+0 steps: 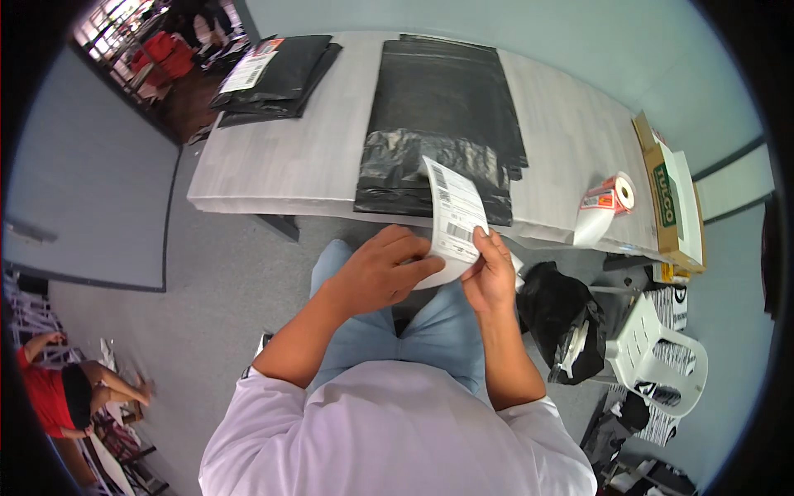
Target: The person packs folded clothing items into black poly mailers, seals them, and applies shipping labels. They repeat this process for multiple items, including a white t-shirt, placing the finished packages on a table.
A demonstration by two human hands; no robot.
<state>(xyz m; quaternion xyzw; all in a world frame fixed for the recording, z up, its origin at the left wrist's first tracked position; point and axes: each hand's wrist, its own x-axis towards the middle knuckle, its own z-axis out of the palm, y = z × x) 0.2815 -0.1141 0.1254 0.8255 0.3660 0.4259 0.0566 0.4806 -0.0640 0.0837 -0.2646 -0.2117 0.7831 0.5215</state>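
Note:
A white shipping label [456, 217] with printed barcodes stands tilted up between my hands, above my lap and just before the table's near edge. My right hand [491, 273] pinches its right edge, with the thumb on the printed face. At the label's lower left edge, my left hand [389, 266] has its fingers curled and closed on the paper; the fingertips are partly hidden. Behind the label lies a stack of flat black plastic mailing bags [438, 91], its near edge partly covered by the label.
Filled black parcels [285, 74], the top one labelled, lie on the table's [273, 165] far left. At right are a label roll [616, 195] and a cardboard box [668, 194]. A black bag [558, 310] and white chair [662, 351] stand right; another person [62, 388] is at lower left.

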